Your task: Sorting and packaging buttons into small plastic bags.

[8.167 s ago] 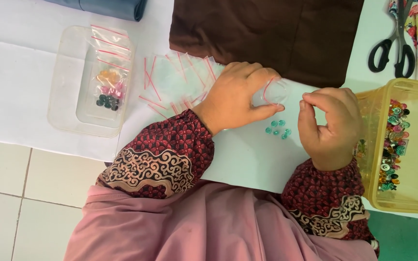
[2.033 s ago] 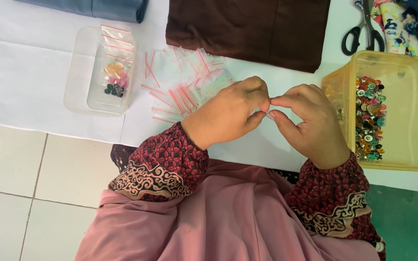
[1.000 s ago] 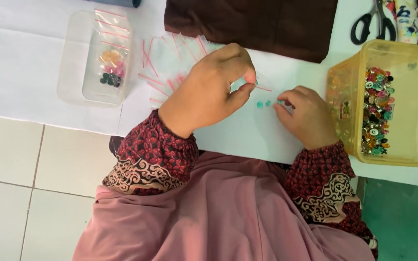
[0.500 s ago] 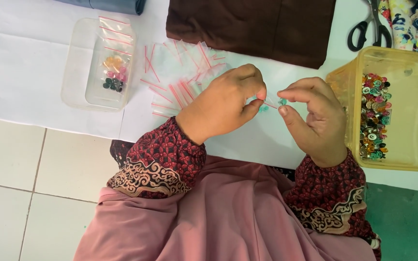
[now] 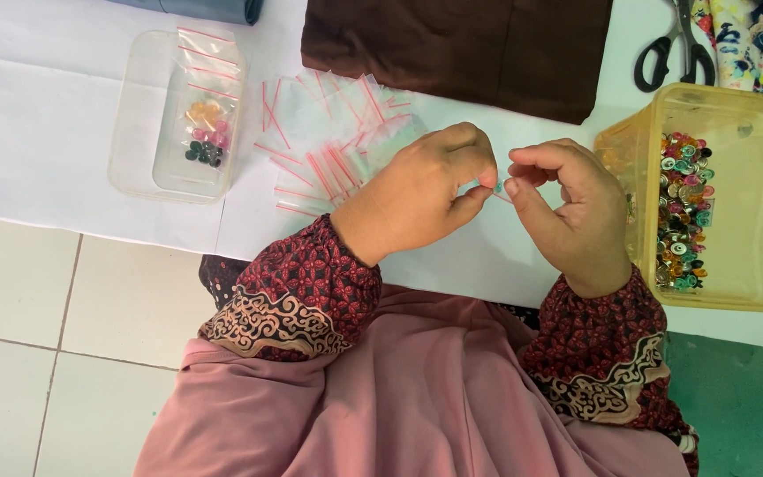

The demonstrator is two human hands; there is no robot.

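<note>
My left hand [image 5: 421, 194] and my right hand [image 5: 567, 208] meet fingertip to fingertip above the white sheet [image 5: 46, 132]. Between them they pinch a small clear zip bag [image 5: 494, 188] with a teal button showing at its edge. Most of the bag is hidden by my fingers. Just behind my left hand lies a loose pile of empty clear zip bags with red strips [image 5: 328, 141]. To my right stands a yellow plastic tub [image 5: 752, 159] holding several coloured buttons [image 5: 682, 212].
A clear tub [image 5: 130, 115] at the left holds filled zip bags of buttons [image 5: 205, 132]. Brown folded cloth [image 5: 461, 44] lies at the back, black-handled scissors [image 5: 673, 53] and patterned fabric [image 5: 752, 35] at the back right. White floor tiles are at the lower left.
Over the last seconds my hands went down to the teal buttons on the sheet, then rose and came together again. The small bag is now pinched between both hands.
</note>
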